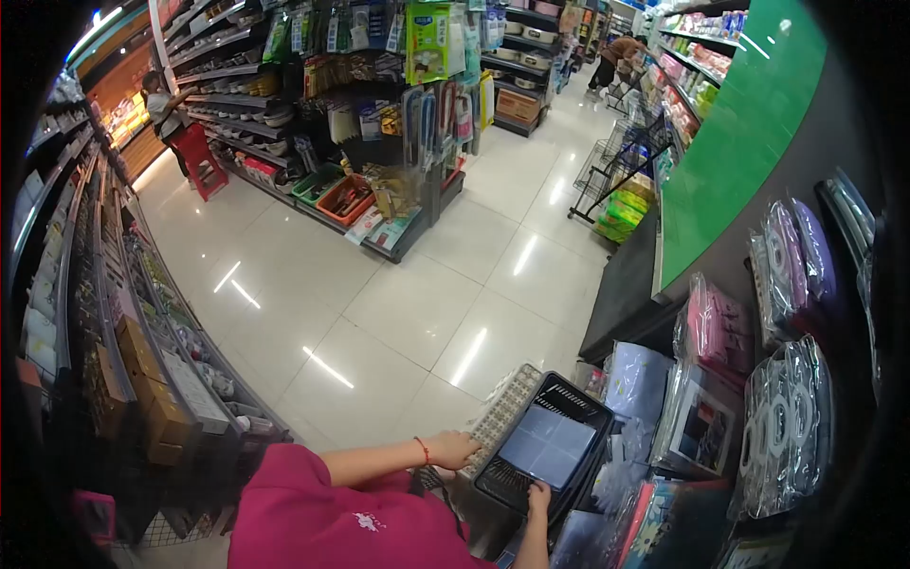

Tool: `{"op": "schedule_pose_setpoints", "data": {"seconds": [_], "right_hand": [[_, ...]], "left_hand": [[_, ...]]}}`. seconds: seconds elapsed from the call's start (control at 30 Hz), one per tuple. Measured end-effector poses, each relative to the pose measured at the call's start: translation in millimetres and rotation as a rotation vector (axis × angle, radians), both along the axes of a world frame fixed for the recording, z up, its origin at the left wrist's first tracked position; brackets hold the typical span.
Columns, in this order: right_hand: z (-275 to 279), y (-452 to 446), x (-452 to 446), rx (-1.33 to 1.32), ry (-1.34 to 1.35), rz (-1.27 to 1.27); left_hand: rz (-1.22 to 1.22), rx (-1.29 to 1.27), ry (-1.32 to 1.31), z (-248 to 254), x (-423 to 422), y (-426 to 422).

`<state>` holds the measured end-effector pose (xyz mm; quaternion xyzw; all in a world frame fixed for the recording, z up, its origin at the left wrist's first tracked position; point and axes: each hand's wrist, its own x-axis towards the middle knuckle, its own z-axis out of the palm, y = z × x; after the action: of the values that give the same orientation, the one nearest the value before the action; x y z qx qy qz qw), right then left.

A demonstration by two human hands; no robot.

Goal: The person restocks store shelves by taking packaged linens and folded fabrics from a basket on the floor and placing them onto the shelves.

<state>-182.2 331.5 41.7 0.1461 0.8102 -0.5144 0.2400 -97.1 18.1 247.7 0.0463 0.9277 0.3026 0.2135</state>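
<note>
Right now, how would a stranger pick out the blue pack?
From the green panel, go down-left to the black basket beside a beige basket. The blue pack is over the black one, by your right hand. Unlike nearby packs, faint lines quarter its face.

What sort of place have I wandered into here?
Most likely a shop, perhaps a supermarket or household-goods store. The signs are a green package hanging among others on a display, long stocked shelves along an aisle, and clear-wrapped goods at the right.
</note>
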Motion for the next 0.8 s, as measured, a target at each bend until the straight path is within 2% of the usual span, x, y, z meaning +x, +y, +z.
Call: {"op": "schedule_pose_setpoints", "data": {"seconds": [0.07, 0.1, 0.13, 0.23, 0.27, 0.3, 0.33, 0.37, 0.43, 0.5, 0.57, 0.6, 0.7, 0.77, 0.8], "right_hand": [[-14.0, 8.9, 31.6, -0.181, -0.061, 0.050], [-33.6, 21.0, 50.1, -0.203, -0.061, 0.097], [-15.9, 21.4, 70.7, -0.192, -0.170, 0.062], [-31.3, 50.7, 142.0, -0.234, -0.286, -0.001], [-41.1, 65.6, 162.7, -0.150, -0.318, 0.120], [-19.9, 65.5, 183.2, -0.042, -0.443, 0.107], [-23.7, 73.5, 208.6, -0.050, -0.510, 0.003], [-18.3, 79.5, 223.8, -0.030, -0.531, 0.046], [-1.5, 88.9, 263.9, -0.011, -0.576, 0.087], [20.0, 96.6, 294.9, 0.038, -0.332, 0.196], [26.9, 95.9, 329.7, -0.114, -0.308, -0.212], [33.4, 92.5, 349.0, -0.136, -0.287, -0.319], [50.7, 89.0, 390.8, -0.161, -0.170, -0.571], [40.1, 84.9, 425.8, -0.128, -0.049, -0.664], [28.3, 82.1, 446.3, -0.194, 0.013, -0.705]], "left_hand": [[-0.019, 0.026, 0.054, 7.9, -5.1, 9.4], [-0.048, 0.033, 0.123, 7.4, -6.6, 21.3], [-0.078, 0.041, 0.191, 7.7, -8.0, 33.6], [-0.229, 0.073, 0.214, 30.7, -10.5, 75.8], [-0.276, 0.118, 0.206, 33.5, -6.0, 87.1], [-0.337, 0.165, 0.196, 34.8, -1.5, 101.4], [-0.417, 0.213, 0.183, 39.9, 1.4, 116.9], [-0.509, 0.264, 0.073, 53.4, 4.0, 127.5], [-0.666, 0.431, 0.048, 50.7, 13.4, 156.0], [-0.795, 0.416, 0.044, 68.0, 25.6, 183.8], [-0.943, 0.437, 0.059, 79.7, 40.3, 217.7], [-1.015, 0.467, 0.074, 81.6, 49.5, 234.3], [-1.212, 0.502, 0.035, 100.5, 79.6, 284.4], [-1.320, 0.475, -0.056, 109.5, 108.5, 314.3], [-1.365, 0.415, -0.093, 114.2, 124.2, 328.4]]}}
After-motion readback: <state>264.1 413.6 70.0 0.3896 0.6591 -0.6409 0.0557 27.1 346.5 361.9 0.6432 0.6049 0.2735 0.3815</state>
